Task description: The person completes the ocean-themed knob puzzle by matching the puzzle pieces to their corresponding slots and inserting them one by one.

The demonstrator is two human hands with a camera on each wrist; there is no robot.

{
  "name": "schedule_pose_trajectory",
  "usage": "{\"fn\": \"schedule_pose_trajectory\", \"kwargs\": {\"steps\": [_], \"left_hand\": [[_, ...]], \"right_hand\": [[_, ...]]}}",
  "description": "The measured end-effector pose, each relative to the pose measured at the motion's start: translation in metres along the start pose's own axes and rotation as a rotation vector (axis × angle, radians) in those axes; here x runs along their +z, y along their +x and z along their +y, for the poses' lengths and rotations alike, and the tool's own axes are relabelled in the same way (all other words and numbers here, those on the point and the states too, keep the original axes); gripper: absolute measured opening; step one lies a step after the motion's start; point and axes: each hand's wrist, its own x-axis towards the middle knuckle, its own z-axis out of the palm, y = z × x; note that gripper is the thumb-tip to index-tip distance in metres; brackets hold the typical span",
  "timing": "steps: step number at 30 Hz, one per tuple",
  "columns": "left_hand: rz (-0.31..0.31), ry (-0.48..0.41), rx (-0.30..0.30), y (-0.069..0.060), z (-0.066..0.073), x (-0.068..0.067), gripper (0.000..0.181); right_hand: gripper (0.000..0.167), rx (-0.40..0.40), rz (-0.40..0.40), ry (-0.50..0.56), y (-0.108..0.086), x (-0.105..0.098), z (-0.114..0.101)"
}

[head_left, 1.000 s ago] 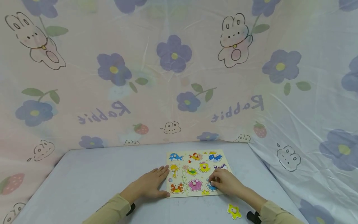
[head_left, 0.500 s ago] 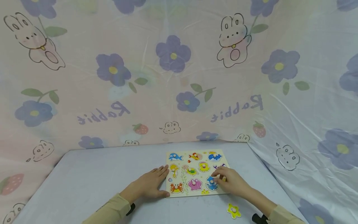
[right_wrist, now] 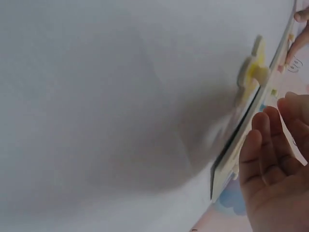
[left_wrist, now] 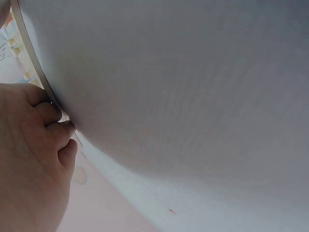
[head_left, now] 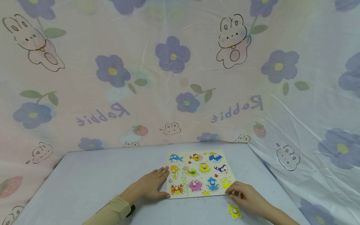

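Note:
A cream knob puzzle board (head_left: 187,153) with sea animals lies on the table. My left hand (head_left: 150,187) rests flat at its left edge, fingers straight and thumb near the front corner; the left wrist view shows its fingertips against the board's edge. My right hand (head_left: 248,197) is by the front right corner, fingers loosely bent, holding nothing visible. Just below it lies a loose yellow starfish puzzle piece (head_left: 234,212) with a knob. In the board sit a blue squid piece (head_left: 212,185), a pink shell piece (head_left: 195,186) and a crab piece (head_left: 177,189). A yellow star shape (head_left: 226,183) without visible knob is near the right hand.
The board lies on a white-covered table (head_left: 98,175). Behind it hangs a curtain (head_left: 152,93) printed with rabbits and flowers, and its folds come down along the right side of the table. Several more animal pieces fill the board's upper rows.
My right hand has moved from the blue squid piece down and right to the board's front right corner, near the loose starfish piece. The squid stays in the board. My left hand keeps its place.

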Motion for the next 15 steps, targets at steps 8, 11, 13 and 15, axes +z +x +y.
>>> {"fn": "schedule_pose_trajectory", "kwargs": {"steps": [8, 11, 13, 15], "left_hand": [[0.006, 0.001, 0.005, 0.0, 0.0, 0.0, 0.104], [0.009, 0.001, 0.007, -0.001, 0.0, 0.0, 0.103], [0.012, 0.001, 0.009, -0.001, 0.0, 0.0, 0.103], [0.012, 0.0, 0.009, -0.001, -0.001, 0.0, 0.103]], "right_hand": [[0.01, -0.133, -0.104, 0.038, -0.017, 0.01, 0.009], [0.009, -0.117, -0.132, 0.048, -0.019, 0.01, 0.01], [0.009, -0.101, -0.153, 0.059, -0.02, 0.009, 0.009], [0.009, -0.075, -0.173, 0.071, -0.022, 0.008, 0.009]]}}
